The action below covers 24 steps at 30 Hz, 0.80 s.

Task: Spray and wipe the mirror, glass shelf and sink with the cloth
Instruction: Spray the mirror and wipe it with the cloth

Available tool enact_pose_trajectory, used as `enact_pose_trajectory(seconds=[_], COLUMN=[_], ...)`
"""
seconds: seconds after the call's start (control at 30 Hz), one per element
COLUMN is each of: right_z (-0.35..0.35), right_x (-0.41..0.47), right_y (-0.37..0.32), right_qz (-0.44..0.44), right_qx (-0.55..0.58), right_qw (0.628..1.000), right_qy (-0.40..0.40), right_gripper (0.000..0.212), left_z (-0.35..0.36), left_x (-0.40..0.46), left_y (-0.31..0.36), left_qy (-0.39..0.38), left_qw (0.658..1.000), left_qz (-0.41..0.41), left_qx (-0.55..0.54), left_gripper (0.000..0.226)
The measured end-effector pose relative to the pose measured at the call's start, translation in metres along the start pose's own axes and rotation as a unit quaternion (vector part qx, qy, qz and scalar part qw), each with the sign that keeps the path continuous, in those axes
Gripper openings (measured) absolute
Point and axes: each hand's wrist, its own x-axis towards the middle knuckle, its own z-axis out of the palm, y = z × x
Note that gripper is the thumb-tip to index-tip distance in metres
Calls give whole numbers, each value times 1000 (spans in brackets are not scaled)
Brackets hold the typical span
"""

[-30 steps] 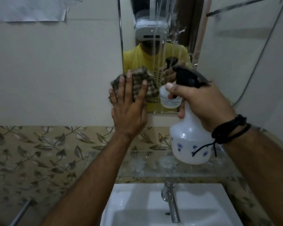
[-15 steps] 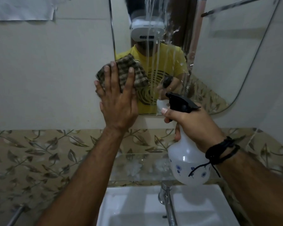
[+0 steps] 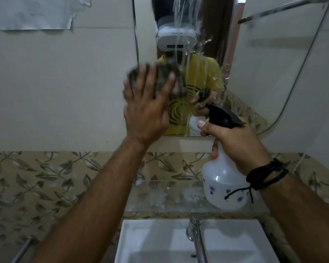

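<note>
1. Facing me on the wall is one mirror [image 3: 201,54], tall and wet, with pale streaks of liquid running down the middle of the glass and droplets scattered to the right of them.
2. Below it I count one white sink [image 3: 150,242], directly under my forearms, with one chrome tap [image 3: 197,242] rising at its back edge.
3. Between mirror and sink runs one glass shelf [image 3: 165,198], clear with frosted flower shapes; it sits under my right wrist.
4. I have one spray bottle [image 3: 221,186], translucent white with small blue flowers and a black trigger head. My right hand [image 3: 234,143] is wrapped around its neck, fingers curled, forefinger by the trigger, holding it upright just in front of the mirror's lower edge and above the shelf.
5. I have one cloth [image 3: 165,78], dark checked and blurred. My left hand [image 3: 146,109] lies flat over it, fingers straight and spread, pressing it against the mirror's lower left part, near the left edge.
6. One black cord bracelet [image 3: 266,173] circles my right wrist.
</note>
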Motion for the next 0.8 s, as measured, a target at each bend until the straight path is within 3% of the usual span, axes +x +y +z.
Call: enact_pose_trajectory(seconds=[0.17, 0.33, 0.43, 0.7, 0.8], right_z=[-8, -14, -17, -21, -21], right_x=[0, -4, -7, -3, -4], right_y=[-3, 4, 6, 2, 6], right_qz=[-10, -1, 7, -2, 8], right_qx=[2, 10, 11, 2, 4], right_qw=[1000, 1000, 1000, 1000, 1000], right_qy=[11, 24, 26, 6, 2], right_gripper=[15, 15, 17, 8, 9], left_z=[-6, 16, 22, 8, 16], left_x=[36, -76, -104, -10, -23], left_y=[1, 26, 28, 33, 45], left_qy=[39, -76, -108, -27, -30], left_qw=[999, 997, 993, 999, 999], left_qz=[-11, 19, 37, 24, 18], left_qx=[22, 9, 14, 23, 24], left_gripper=[56, 70, 75, 61, 60])
